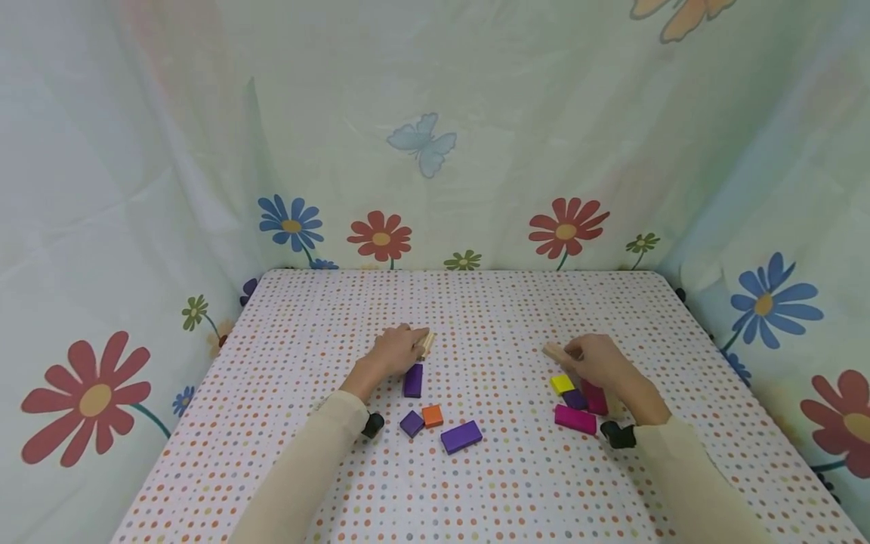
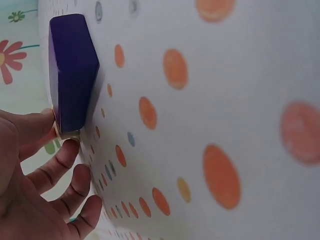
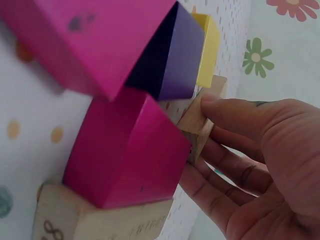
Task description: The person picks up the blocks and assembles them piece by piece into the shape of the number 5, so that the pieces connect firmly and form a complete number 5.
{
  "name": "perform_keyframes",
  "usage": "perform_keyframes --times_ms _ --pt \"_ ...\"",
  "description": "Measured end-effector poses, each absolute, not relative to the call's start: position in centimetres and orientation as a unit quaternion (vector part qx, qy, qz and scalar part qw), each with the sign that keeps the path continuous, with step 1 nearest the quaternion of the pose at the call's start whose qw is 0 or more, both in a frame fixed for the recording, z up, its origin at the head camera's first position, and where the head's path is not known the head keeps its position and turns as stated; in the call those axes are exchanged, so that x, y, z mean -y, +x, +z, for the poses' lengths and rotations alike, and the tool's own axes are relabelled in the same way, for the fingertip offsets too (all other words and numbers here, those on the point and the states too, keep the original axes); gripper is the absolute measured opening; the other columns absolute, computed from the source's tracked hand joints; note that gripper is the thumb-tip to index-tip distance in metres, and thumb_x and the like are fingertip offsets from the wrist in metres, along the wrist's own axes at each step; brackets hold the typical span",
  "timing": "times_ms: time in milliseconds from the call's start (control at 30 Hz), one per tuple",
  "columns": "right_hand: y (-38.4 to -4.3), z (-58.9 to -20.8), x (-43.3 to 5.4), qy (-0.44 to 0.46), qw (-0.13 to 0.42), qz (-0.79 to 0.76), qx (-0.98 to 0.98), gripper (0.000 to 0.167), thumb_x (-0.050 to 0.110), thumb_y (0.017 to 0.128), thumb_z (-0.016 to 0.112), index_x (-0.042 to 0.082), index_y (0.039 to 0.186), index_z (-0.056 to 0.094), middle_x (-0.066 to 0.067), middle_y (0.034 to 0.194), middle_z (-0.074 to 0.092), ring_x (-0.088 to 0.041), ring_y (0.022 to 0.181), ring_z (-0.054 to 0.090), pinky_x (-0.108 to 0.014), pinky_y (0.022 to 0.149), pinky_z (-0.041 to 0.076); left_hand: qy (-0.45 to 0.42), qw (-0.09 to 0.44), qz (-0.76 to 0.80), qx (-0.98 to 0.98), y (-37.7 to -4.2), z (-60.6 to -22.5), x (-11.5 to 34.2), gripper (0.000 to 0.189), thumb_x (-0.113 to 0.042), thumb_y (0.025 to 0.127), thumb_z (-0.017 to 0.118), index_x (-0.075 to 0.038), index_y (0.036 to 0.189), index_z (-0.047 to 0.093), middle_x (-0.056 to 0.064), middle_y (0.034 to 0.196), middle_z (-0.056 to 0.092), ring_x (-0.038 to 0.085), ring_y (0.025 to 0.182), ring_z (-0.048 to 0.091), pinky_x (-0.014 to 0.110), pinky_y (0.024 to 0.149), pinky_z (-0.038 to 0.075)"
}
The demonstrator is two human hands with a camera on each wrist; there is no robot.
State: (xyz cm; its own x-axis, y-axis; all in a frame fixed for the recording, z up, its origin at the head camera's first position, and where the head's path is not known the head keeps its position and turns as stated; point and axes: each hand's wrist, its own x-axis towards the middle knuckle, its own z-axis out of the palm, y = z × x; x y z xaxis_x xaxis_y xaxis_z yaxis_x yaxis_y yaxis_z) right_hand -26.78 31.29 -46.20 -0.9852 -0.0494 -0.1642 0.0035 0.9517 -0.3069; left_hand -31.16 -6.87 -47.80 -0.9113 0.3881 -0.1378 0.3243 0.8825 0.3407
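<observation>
As the dotted desk [image 1: 516,491] spreads below, a purple block [image 1: 412,381] lies just nearer than the left hand [image 1: 394,350], which pinches a wooden block [image 1: 427,344]; the right hand [image 1: 603,361] pinches a second wooden block [image 1: 556,352]; flowered curtains [image 1: 340,98] hang beyond.

A pale wooden block [image 1: 427,345], pinched, is just beyond a purple block [image 1: 412,381]; a second bare-wood block [image 1: 557,353], also pinched, slants near a yellow block [image 1: 561,384].

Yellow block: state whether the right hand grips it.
No, in the right wrist view the right hand grips a bare wooden block, while the yellow block sits beside a purple block.
</observation>
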Motion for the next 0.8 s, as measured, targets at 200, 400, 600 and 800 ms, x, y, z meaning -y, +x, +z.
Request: perform_keyframes --times_ms 200,400,600,800 --pt "-26.9 -46.0 -30.0 -0.035 0.075 -0.157 -0.984 0.038 0.016 0.099 0.072 -0.011 0.127 0.07 -0.026 0.115 0.074 -0.031 0.096 0.069 -0.048 0.086 0.062 0.173 0.091 0.173 -0.965 -31.1 -48.2 6.5 0.05 -0.033 0.112 0.052 -0.021 0.16 0.049 0.018 0.159 0.053 0.047 0.144 0.052 0.071 0.118 0.038" --pt "-27.2 -46.2 -28.5 -0.048 0.066 -0.181 -0.98 0.036 0.013 0.099 0.072 -0.01 0.126 0.071 -0.025 0.115 0.074 -0.032 0.098 0.07 -0.043 0.082 0.062 0.161 0.081 0.189 -0.965 -30.7 -48.1 6.0 0.052 -0.036 0.111 0.054 -0.017 0.159 0.05 0.017 0.159 0.054 0.046 0.144 0.052 0.069 0.119 0.036" --pt "-27.5 -46.5 -28.2 -0.045 0.061 -0.185 -0.98 0.039 0.014 0.099 0.074 -0.011 0.129 0.068 -0.028 0.121 0.072 -0.039 0.108 0.071 -0.044 0.084 0.064 0.157 0.081 0.212 -0.961 -31.2 -48.5 6.3 0.061 -0.039 0.109 0.058 -0.013 0.162 0.044 0.015 0.135 0.071 0.043 0.137 0.059 0.072 0.12 0.033" --pt "-27.0 -46.1 -29.1 -0.023 0.064 -0.189 -0.98 0.038 0.017 0.098 0.075 -0.009 0.125 0.07 -0.028 0.122 0.071 -0.035 0.1 0.072 -0.043 0.082 0.063 0.18 0.106 0.271 -0.94 -31.4 -47.9 7.6 0.063 -0.029 0.106 0.065 -0.005 0.16 0.045 0.0 0.083 0.065 0.016 0.071 0.056 0.065 0.106 0.043"
